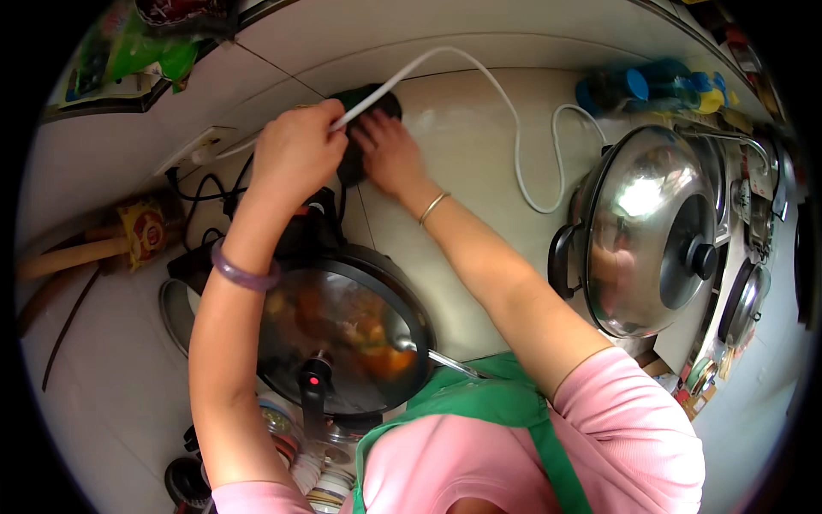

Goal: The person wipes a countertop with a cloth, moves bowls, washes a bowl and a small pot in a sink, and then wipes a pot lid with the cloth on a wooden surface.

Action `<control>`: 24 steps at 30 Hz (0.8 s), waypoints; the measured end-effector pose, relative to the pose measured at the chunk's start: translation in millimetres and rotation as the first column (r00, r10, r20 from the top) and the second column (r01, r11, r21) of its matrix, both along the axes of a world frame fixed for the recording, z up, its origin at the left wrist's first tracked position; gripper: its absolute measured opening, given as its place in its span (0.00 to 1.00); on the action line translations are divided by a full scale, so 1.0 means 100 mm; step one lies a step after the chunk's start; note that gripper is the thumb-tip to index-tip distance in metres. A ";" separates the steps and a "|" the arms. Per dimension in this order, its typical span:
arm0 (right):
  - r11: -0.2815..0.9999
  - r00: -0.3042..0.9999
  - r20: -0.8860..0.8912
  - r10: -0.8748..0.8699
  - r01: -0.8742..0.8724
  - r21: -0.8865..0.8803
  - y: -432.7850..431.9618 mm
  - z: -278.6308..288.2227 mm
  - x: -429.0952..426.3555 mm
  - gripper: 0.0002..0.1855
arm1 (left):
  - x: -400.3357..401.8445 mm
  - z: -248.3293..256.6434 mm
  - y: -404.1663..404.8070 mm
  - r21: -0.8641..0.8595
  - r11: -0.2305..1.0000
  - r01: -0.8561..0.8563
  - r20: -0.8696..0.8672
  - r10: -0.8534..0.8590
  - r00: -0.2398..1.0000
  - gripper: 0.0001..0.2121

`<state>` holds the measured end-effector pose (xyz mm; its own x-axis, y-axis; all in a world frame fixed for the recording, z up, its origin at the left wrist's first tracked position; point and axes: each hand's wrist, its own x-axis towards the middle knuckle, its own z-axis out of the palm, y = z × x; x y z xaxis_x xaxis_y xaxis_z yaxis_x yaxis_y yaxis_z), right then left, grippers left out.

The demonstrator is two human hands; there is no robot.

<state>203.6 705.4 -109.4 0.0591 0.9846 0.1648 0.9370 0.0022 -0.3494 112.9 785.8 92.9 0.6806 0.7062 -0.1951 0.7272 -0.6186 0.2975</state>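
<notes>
My left hand, with a purple bangle below its wrist, is closed around a white power cord. The cord runs from a wall socket through my fist and loops right towards a large pot with a domed metal lid. My right hand, with a gold bangle, has its fingers spread against a dark object by the wall, its kind unclear; the fingers are blurred. Below my hands stands a pan of food under a glass lid, with a metal utensil handle sticking out at its right.
Black cables lie left behind the pan. A yellow packet and a wooden stick are at the left. Blue-capped bottles lie or stand back right. Green packets rest on a shelf above. Stacked bowls stand below the pan.
</notes>
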 end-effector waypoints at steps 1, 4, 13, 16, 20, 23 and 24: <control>0.995 0.995 0.033 -0.096 0.096 0.015 0.01 -0.01 0.11 0.23 | -0.07 0.02 -0.01 -0.012 0.998 -0.059 0.060 0.060 0.996 0.08; 0.954 0.936 0.189 -0.296 0.300 0.010 -0.15 -0.07 0.57 0.26 | -0.25 0.05 -0.04 -0.053 0.995 -0.081 0.083 0.085 0.993 0.08; 0.903 0.884 0.344 -0.316 0.391 -0.177 -0.31 -0.08 0.64 0.24 | -0.46 0.10 -0.02 -0.116 0.987 -0.112 0.282 0.141 0.949 0.08; 0.998 0.997 0.044 0.060 -0.059 -0.019 -0.79 0.04 -0.12 0.21 | -0.57 0.07 -0.01 -0.080 0.990 -0.118 0.243 0.134 0.961 0.07; 0.971 0.969 -0.060 0.238 -0.239 -0.002 -0.87 0.12 -0.09 0.21 | -0.60 0.10 -0.03 -0.090 0.989 -0.116 0.266 0.136 0.954 0.08; 0.986 0.961 0.251 -0.115 0.141 -0.089 -0.50 0.00 0.46 0.23 | -0.63 0.13 -0.06 -0.094 0.988 -0.125 0.232 0.144 0.962 0.08; 0.964 0.929 0.309 -0.204 0.246 -0.102 -0.43 -0.01 0.68 0.23 | -0.64 0.14 -0.08 -0.093 0.988 -0.125 0.233 0.144 0.962 0.08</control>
